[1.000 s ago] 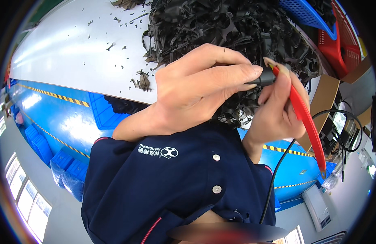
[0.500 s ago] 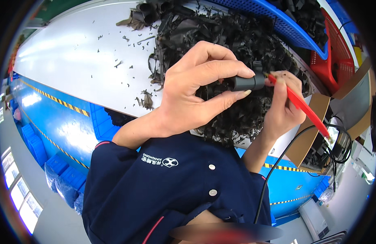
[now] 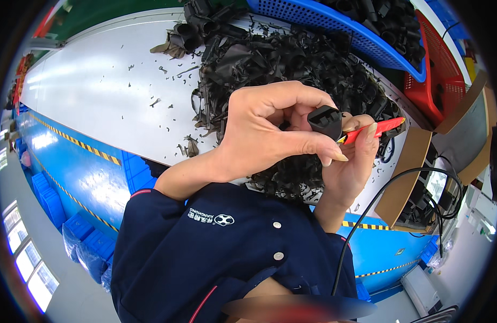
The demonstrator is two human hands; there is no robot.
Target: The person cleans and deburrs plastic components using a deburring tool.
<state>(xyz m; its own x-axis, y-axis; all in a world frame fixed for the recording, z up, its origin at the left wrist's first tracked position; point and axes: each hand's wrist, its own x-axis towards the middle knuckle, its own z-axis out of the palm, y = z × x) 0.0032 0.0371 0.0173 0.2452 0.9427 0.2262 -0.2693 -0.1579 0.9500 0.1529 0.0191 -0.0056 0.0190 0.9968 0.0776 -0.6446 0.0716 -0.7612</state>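
Note:
Between the fingers and thumb of my left hand (image 3: 264, 126) is a black hollow plastic part (image 3: 325, 123), its notched end turned toward me. My right hand (image 3: 348, 169) pinches a slim red-handled tool (image 3: 385, 127). The tool's small yellowish tip meets the lower right edge of the part; whether it cuts into the plastic is too small to tell. Both hands are held above a heap of black plastic scraps and trimmings (image 3: 275, 62) on the white table (image 3: 98, 102). My left fingers partly hide the back of the part.
A blue perforated basket (image 3: 345, 35) of black parts stands at the far right, beside a red basket (image 3: 446, 89). On the right is an open cardboard box (image 3: 403, 175), with a black cable (image 3: 361, 220) looping near it. Small scraps dot the table's left side.
The part has been turned from lying sideways to showing its end. My right hand has moved down and left, and the red tool has swung from slanting down to slanting up rightward.

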